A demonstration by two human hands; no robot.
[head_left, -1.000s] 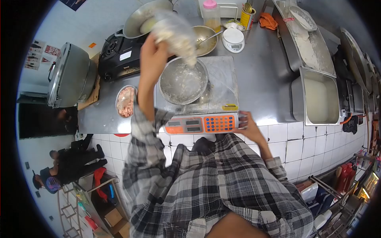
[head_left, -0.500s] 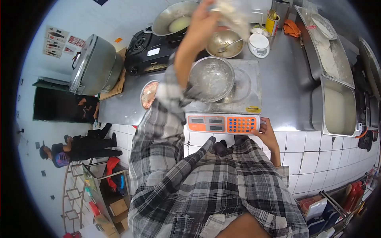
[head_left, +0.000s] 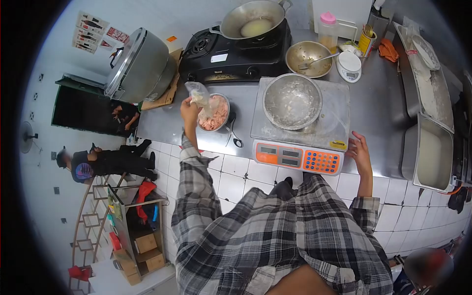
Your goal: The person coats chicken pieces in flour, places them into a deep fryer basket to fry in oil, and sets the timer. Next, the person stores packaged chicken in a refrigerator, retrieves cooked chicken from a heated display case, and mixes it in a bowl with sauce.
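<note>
My left hand (head_left: 189,114) is closed on a clear plastic bag (head_left: 196,92) with pale contents, over the left side of a bowl of raw pinkish meat (head_left: 216,114). Scissors (head_left: 237,140) lie on the counter to the right of that bowl. A flour-dusted steel bowl (head_left: 292,101) sits on the platform of an orange-and-white digital scale (head_left: 297,158). Beside the scale's right edge, my right hand (head_left: 361,153) has its fingers apart and holds nothing.
Behind the meat stand a black gas stove (head_left: 216,56) with a wok (head_left: 253,19) and a large steel pot (head_left: 147,66). A bowl with a fork (head_left: 309,59) and a small white scale (head_left: 349,66) are at the back. Metal trays (head_left: 435,152) line the right. People are at far left.
My left hand has brought the plastic bag from above the back of the counter down and left to the meat bowl. My right hand has shifted from the scale's keypad corner to its side.
</note>
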